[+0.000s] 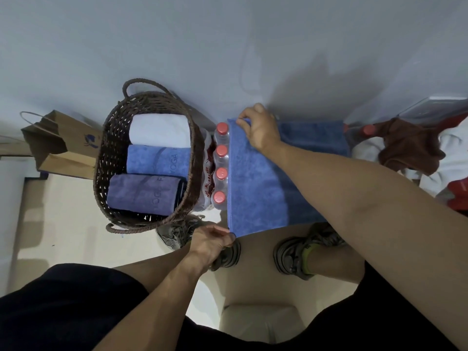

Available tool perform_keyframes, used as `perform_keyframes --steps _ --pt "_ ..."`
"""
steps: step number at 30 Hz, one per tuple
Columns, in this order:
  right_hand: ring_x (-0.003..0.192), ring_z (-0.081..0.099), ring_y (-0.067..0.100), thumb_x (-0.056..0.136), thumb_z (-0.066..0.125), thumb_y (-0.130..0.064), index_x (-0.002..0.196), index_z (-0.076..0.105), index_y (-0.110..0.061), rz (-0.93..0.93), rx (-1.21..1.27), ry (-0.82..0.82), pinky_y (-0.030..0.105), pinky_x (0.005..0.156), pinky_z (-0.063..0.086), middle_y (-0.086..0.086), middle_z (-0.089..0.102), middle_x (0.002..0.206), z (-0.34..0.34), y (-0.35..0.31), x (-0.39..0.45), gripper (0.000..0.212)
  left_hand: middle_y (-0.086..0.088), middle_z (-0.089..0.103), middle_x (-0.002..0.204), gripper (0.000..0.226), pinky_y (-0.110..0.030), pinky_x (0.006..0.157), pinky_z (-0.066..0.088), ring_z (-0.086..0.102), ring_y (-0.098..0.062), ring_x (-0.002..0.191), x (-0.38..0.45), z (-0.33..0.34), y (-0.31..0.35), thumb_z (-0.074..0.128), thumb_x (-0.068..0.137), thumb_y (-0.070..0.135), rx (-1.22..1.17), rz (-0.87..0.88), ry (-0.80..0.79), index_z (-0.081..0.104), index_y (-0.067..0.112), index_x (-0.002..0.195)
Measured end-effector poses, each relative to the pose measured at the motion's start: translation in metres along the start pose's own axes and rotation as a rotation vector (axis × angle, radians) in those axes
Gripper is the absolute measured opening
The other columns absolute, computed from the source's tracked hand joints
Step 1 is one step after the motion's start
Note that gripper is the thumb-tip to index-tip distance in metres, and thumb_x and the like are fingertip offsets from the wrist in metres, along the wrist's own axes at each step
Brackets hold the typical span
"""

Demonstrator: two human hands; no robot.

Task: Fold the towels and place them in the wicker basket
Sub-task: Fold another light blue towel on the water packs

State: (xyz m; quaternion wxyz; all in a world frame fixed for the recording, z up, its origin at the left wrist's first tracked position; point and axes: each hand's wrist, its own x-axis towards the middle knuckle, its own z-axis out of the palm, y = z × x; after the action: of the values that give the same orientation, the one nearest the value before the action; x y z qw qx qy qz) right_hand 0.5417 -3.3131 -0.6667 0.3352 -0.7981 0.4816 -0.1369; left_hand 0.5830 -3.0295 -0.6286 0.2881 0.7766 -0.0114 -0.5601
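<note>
A blue towel (255,183) lies spread flat on a pack of bottles in front of me, partly folded over itself. My right hand (260,129) pinches its far left corner. At the near left corner, my left hand (211,243) pinches the edge. Left of the towel stands the dark wicker basket (106,158). Inside it lie three folded towels: a white one (159,130), a light blue one (158,159) and a purple one (143,193).
Red-capped water bottles (220,163) in a shrink-wrapped pack stand between basket and towel. A brown paper bag (55,145) lies left of the basket. A heap of brown and white cloth (410,145) sits at the right. My shoes (296,257) are on the pale floor below.
</note>
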Motion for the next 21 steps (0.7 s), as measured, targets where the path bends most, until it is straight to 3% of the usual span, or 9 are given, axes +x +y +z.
perform_keyframes --steps 2,6,8,11,12,13,16,19,21 --pt "0.099 0.056 0.025 0.095 0.062 -0.029 0.097 0.071 -0.014 -0.043 0.002 0.007 0.033 0.092 0.046 0.008 0.057 0.104 0.000 0.001 -0.001 0.017 -0.012 0.066 0.068 0.023 -0.028 0.058 0.054 0.062 -0.022 0.056 -0.002 -0.001 0.001 0.074 0.076 -0.013 -0.030 -0.056 -0.030 0.060 0.005 0.079" --pt "0.101 0.055 0.026 0.095 0.062 -0.031 0.097 0.072 -0.013 -0.090 -0.038 0.027 0.035 0.093 0.044 0.009 0.059 0.100 0.001 -0.001 0.002 0.021 -0.009 0.062 0.059 0.021 -0.024 0.050 0.046 0.054 -0.019 0.049 0.001 -0.005 0.005 0.068 0.078 -0.016 0.025 -0.067 -0.032 0.064 -0.005 0.095" --pt "0.105 0.054 0.026 0.096 0.059 -0.034 0.101 0.072 -0.014 -0.075 -0.069 0.018 0.034 0.095 0.042 0.008 0.059 0.104 0.000 -0.004 0.005 0.024 -0.004 0.060 0.053 0.018 -0.020 0.045 0.045 0.051 -0.014 0.044 0.003 -0.009 0.008 0.065 0.079 -0.019 0.081 -0.056 -0.021 0.065 -0.006 0.092" --pt "0.116 0.049 0.027 0.097 0.054 -0.039 0.116 0.065 -0.016 -0.095 -0.209 -0.034 0.034 0.102 0.036 0.008 0.056 0.117 -0.007 -0.010 0.002 0.032 -0.007 0.063 0.064 0.011 -0.019 0.052 0.049 0.056 -0.016 0.054 0.007 -0.012 0.014 0.066 0.083 -0.007 0.252 -0.059 -0.013 0.068 0.002 0.089" --pt "0.119 0.047 0.028 0.096 0.055 -0.039 0.122 0.061 -0.015 -0.119 -0.235 -0.036 0.035 0.103 0.033 0.009 0.054 0.122 -0.013 -0.011 -0.003 0.036 -0.009 0.064 0.070 0.005 -0.022 0.057 0.051 0.057 -0.018 0.059 0.007 -0.011 0.018 0.068 0.087 0.004 0.355 -0.060 -0.024 0.070 0.003 0.091" --pt "0.120 0.047 0.029 0.095 0.057 -0.037 0.125 0.059 -0.013 -0.150 -0.233 -0.024 0.036 0.103 0.032 0.011 0.053 0.123 -0.022 -0.011 -0.011 0.038 -0.010 0.065 0.075 0.015 -0.026 0.063 0.051 0.059 -0.020 0.063 0.009 -0.011 0.023 0.067 0.090 0.018 0.515 -0.041 -0.026 0.071 0.004 0.092" --pt "0.109 0.054 0.033 0.091 0.063 -0.023 0.117 0.061 -0.005 -0.170 -0.117 0.086 0.038 0.097 0.037 0.015 0.056 0.116 -0.058 0.002 -0.044 0.032 -0.009 0.069 0.093 0.027 -0.035 0.081 0.053 0.067 -0.027 0.088 0.010 -0.004 0.045 0.059 0.094 0.039 0.909 0.149 0.101 0.068 0.014 0.096" --pt "0.105 0.055 0.033 0.089 0.063 -0.016 0.109 0.062 -0.003 0.075 -0.038 0.318 0.033 0.092 0.038 0.017 0.058 0.112 -0.096 0.031 -0.089 0.024 -0.006 0.067 0.092 0.010 -0.036 0.081 0.056 0.067 -0.027 0.090 0.005 0.020 0.071 0.059 0.093 0.028 0.728 0.491 0.180 0.060 0.018 0.093" --pt "0.101 0.057 0.032 0.087 0.063 -0.012 0.107 0.061 -0.003 0.310 0.064 0.514 0.025 0.086 0.040 0.018 0.060 0.109 -0.114 0.049 -0.123 0.022 -0.008 0.064 0.099 0.011 -0.039 0.083 0.053 0.062 -0.027 0.093 0.005 0.040 0.088 0.060 0.091 0.021 0.721 0.761 0.230 0.061 0.013 0.099"
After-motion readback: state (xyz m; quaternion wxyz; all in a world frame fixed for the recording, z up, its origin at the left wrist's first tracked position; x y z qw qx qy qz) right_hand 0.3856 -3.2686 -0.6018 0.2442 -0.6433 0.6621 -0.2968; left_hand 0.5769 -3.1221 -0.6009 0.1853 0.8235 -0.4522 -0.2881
